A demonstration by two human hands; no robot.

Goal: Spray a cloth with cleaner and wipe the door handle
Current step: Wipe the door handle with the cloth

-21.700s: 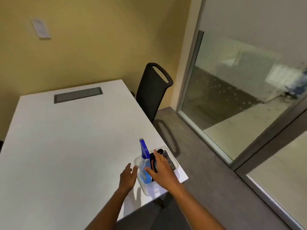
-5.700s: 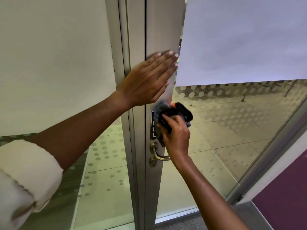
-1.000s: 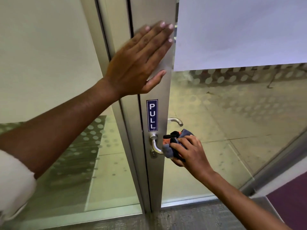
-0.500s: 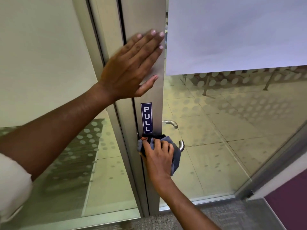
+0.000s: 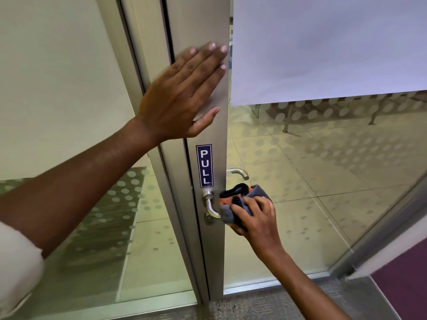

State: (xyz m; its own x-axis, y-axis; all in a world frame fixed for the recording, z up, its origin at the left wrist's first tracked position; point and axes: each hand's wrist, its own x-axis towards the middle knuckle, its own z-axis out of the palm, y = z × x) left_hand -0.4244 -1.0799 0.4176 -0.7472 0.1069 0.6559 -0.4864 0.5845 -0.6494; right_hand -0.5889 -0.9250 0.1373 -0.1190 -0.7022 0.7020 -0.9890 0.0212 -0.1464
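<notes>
Clearly the wiping step is under way at the glass door: the right hand [image 5: 255, 218] is curled shut around a bunched grey cloth [image 5: 233, 207] with an orange and black edge, pressing it onto the metal door handle [image 5: 211, 207] on the near face of the door stile [image 5: 203, 125]. The handle springs from its round mount just below the blue PULL sticker [image 5: 204, 165], curves down and then runs out to the right, so its long axis lies roughly level and points toward the right hand; the cloth covers the outer stretch of the lever, while the curved neck beside the stile shows bare. The task's thing therefore lies just to the left of the right hand, touching the cloth, and a stroke inward along the lever toward the mount is probably what the bare neck calls for. The left hand [image 5: 184, 95] is spread flat and open, holding nothing, palm against the stile well above the handle, seemingly steadying the door; the right hand is plainly the nearer one. A second lever [image 5: 238, 173] shows through the glass on the far side, above the cloth and untouched. No spray bottle is in view
</notes>
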